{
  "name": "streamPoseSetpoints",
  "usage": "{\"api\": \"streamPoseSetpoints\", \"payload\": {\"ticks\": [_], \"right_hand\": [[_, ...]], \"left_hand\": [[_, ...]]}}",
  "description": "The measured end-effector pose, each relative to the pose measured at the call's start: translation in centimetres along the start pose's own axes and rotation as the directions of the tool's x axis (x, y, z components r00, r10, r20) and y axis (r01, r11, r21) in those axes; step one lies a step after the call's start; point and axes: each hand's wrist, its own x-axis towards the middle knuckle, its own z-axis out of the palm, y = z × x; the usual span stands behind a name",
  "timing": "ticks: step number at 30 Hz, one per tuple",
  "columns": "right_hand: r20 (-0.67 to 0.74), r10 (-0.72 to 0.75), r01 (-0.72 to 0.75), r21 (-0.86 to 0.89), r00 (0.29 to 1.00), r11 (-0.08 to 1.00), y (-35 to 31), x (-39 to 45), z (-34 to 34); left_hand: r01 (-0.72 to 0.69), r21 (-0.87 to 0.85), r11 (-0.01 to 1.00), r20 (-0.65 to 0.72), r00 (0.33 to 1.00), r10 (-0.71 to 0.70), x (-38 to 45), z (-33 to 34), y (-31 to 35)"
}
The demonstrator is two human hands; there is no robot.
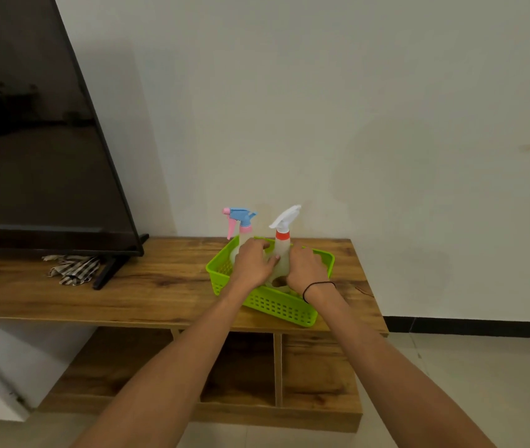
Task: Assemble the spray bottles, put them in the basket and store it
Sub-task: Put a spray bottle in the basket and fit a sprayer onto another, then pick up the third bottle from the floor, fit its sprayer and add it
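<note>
My left hand (252, 265) was wrapped around the body of the blue-and-pink spray bottle (241, 221), and my right hand (305, 270) was cupped against the white-and-orange spray bottle (284, 234), though I could not tell how firmly its fingers closed. Both bottles stood upright inside the green basket (276, 303), heads already on, the blue one at the basket's left end and the white one just right of it. The basket sat on the wooden counter (144, 286), with open cubbies (318, 367) directly below it. I judged that assembly was done and I was settling the bottles in place. Next I would need to let go, grip the basket by its rim and carry it level to storage, perhaps a cubby below.
</note>
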Motion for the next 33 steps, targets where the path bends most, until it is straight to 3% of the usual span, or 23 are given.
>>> {"api": "streamPoseSetpoints", "payload": {"ticks": [4,10,23,33], "right_hand": [[-0.044,-0.04,0.037,-0.067,0.998,0.997,0.2,-1.2,-1.7],[-0.196,-0.081,0.063,-0.093,0.977,0.994,0.5,-4.1,-3.2],[-0.43,-0.238,0.19,-0.152,0.871,0.97,-0.5,-9.5,-4.1],[-0.441,-0.136,0.072,-0.158,0.887,0.985,2.5,-13.9,-4.0]], "left_hand": [[-0.008,0.058,0.998,-0.105,0.994,0.014,-1.2,-1.8,0.5],[0.016,-0.05,0.999,-0.246,0.969,-0.028,-5.0,-4.8,1.4],[-0.056,-0.193,0.98,-0.203,0.979,0.015,-11.8,-4.3,3.2],[-0.128,-0.296,0.947,-0.072,0.991,0.111,-15.2,-0.8,4.9]]}}
